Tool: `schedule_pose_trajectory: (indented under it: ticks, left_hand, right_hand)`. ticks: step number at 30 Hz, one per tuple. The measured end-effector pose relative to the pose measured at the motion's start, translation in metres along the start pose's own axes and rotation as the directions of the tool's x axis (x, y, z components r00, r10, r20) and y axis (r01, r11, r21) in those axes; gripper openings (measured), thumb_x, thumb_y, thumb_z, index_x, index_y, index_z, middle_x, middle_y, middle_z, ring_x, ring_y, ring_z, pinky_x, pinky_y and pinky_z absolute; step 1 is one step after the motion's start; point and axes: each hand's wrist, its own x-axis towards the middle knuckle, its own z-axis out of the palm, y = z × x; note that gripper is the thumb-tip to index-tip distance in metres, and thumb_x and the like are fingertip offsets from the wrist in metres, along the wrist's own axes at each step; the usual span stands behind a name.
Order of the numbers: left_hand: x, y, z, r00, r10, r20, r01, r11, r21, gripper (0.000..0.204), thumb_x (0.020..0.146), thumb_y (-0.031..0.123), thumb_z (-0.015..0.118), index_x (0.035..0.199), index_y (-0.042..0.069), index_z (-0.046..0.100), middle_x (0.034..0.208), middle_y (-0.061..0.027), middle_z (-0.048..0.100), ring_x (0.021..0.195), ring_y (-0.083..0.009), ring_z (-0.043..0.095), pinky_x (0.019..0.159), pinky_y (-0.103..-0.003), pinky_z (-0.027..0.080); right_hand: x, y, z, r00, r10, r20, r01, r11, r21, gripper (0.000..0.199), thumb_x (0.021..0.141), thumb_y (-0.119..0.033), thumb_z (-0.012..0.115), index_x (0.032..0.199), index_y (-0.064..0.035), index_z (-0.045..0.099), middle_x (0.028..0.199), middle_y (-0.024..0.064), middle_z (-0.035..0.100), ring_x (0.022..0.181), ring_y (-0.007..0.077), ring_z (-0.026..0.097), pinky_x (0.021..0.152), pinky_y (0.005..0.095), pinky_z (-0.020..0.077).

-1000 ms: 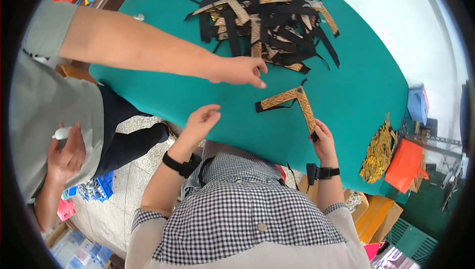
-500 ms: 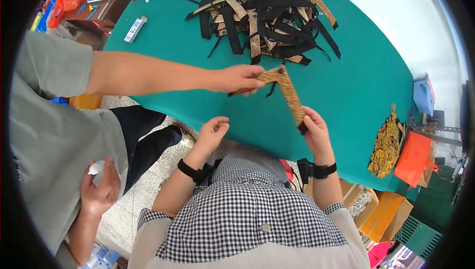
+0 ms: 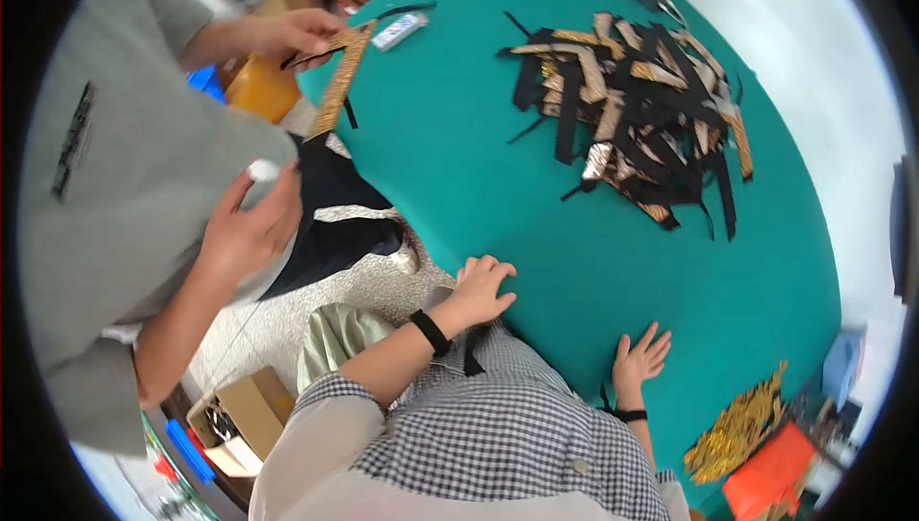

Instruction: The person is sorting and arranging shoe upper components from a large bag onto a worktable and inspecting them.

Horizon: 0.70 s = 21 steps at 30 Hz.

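My left hand (image 3: 481, 291) rests at the near edge of the green-covered table (image 3: 536, 234), its fingers apart and nothing in it. Farther right, my right hand (image 3: 639, 360) lies on the tabletop, also open, with fingers spread. A co-worker at my left holds a gold sequined strap (image 3: 347, 76) with black ends in one hand (image 3: 304, 34). It hangs down over the table's left edge, apart from both my hands. In the co-worker's other hand (image 3: 251, 229) is a small white object (image 3: 261, 171), too indistinct to name.
A heap of black and gold sequined straps (image 3: 632, 119) lies at the far right of the tabletop. Gold sequined pieces (image 3: 737, 425) sit at the right edge beside a red-orange bag (image 3: 771, 473). A small white box (image 3: 399, 32) lies at the far left.
My right hand has let go of the gold strap, which the co-worker has drawn away to the left. My hands have come down to the table. The view has swung left.
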Motion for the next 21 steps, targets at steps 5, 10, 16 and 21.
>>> schedule_pose_trajectory:
  ticks: [5, 10, 16, 21]
  left_hand:
    - [0.000, 0.024, 0.005, 0.979, -0.200, -0.047, 0.202, 0.977, 0.065, 0.031, 0.073, 0.027, 0.060, 0.101, 0.015, 0.053, 0.100, -0.0073, 0.046, 0.099, -0.0289, 0.039, 0.085, -0.042, 0.033]
    - [-0.007, 0.033, 0.013, 0.951, -0.299, -0.079, 0.304, 0.951, 0.054, 0.033, 0.076, 0.026, 0.058, 0.105, 0.013, 0.052, 0.104, -0.0091, 0.044, 0.104, -0.0292, 0.038, 0.090, -0.043, 0.031]
    - [-0.023, 0.026, 0.022, 0.979, -0.152, -0.139, 0.160, 0.986, 0.053, 0.037, 0.073, 0.025, 0.061, 0.106, 0.011, 0.052, 0.108, -0.0101, 0.041, 0.107, -0.0307, 0.036, 0.088, -0.045, 0.034]
    - [-0.029, 0.011, 0.016, 0.995, 0.002, -0.100, 0.000, 1.000, 0.027, 0.038, 0.073, 0.023, 0.061, 0.107, 0.010, 0.052, 0.112, -0.0107, 0.040, 0.108, -0.0310, 0.037, 0.088, -0.046, 0.035]
  right_hand:
    - [0.001, 0.003, -0.005, 0.995, -0.021, 0.093, 0.020, 1.000, 0.015, 0.068, 0.085, -0.048, 0.038, 0.137, -0.0087, 0.015, 0.141, 0.0202, -0.004, 0.129, 0.0378, -0.004, 0.095, 0.0617, 0.0038]
    - [-0.001, 0.013, 0.002, 0.993, -0.101, 0.061, 0.102, 0.995, -0.019, 0.069, 0.086, -0.049, 0.037, 0.136, -0.0072, 0.015, 0.141, 0.0223, -0.004, 0.129, 0.0401, -0.004, 0.093, 0.0635, 0.0029]
    - [-0.001, 0.016, 0.008, 0.988, -0.133, -0.075, 0.131, 0.991, -0.027, 0.064, 0.086, -0.047, 0.040, 0.135, -0.0087, 0.023, 0.141, 0.0198, 0.005, 0.129, 0.0372, 0.003, 0.096, 0.0607, 0.0056]
    - [-0.007, 0.016, 0.015, 0.965, -0.132, -0.226, 0.131, 0.991, -0.020, 0.058, 0.085, -0.042, 0.043, 0.132, -0.0092, 0.030, 0.140, 0.0160, 0.016, 0.129, 0.0331, 0.012, 0.099, 0.0555, 0.0086]
